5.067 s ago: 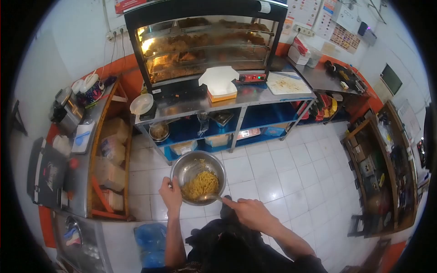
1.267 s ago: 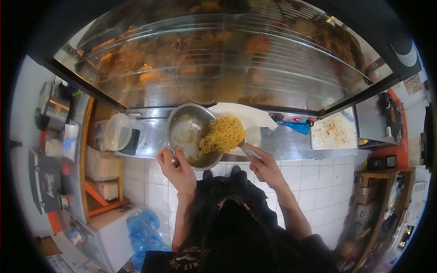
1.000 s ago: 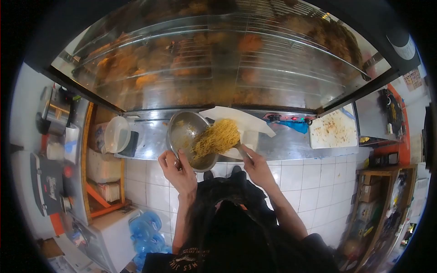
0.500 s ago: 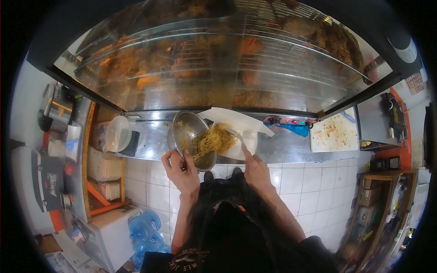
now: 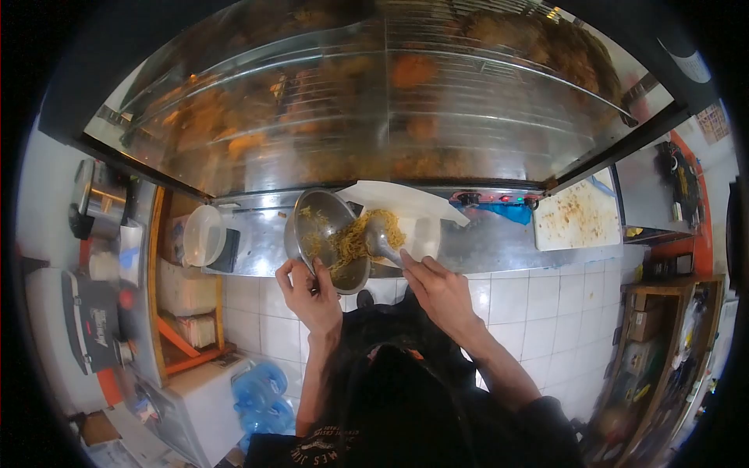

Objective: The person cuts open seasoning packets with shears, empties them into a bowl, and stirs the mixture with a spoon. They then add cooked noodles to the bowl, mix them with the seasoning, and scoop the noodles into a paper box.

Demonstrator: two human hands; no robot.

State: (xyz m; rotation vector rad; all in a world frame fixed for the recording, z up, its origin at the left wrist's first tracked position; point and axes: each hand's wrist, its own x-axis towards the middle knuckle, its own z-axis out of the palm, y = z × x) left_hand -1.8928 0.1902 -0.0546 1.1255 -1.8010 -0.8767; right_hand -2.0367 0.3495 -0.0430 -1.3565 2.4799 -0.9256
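Note:
My left hand (image 5: pixel 310 293) grips the near rim of a steel bowl (image 5: pixel 310 214), which is tilted to the right. Yellow noodles (image 5: pixel 355 240) spill across the bowl's right side onto a white paper-lined container (image 5: pixel 422 226). With my right hand (image 5: pixel 434 286) closed on its handle, a metal spoon (image 5: pixel 379 236) rests its rounded back against the noodles. Some bits of noodle cling to the inside of the bowl.
A glass display case (image 5: pixel 390 109) with food on racks rises beyond the steel counter (image 5: pixel 484 255). Right of the bowl lies a stained white cutting board (image 5: pixel 577 218) near a blue cloth (image 5: pixel 511 212). A clear tub (image 5: pixel 204 236) stands at the left.
My right hand has moved slightly left and down, and the spoon now covers part of the noodles with its back. More noodles lie toward the container; the bowl has barely moved.

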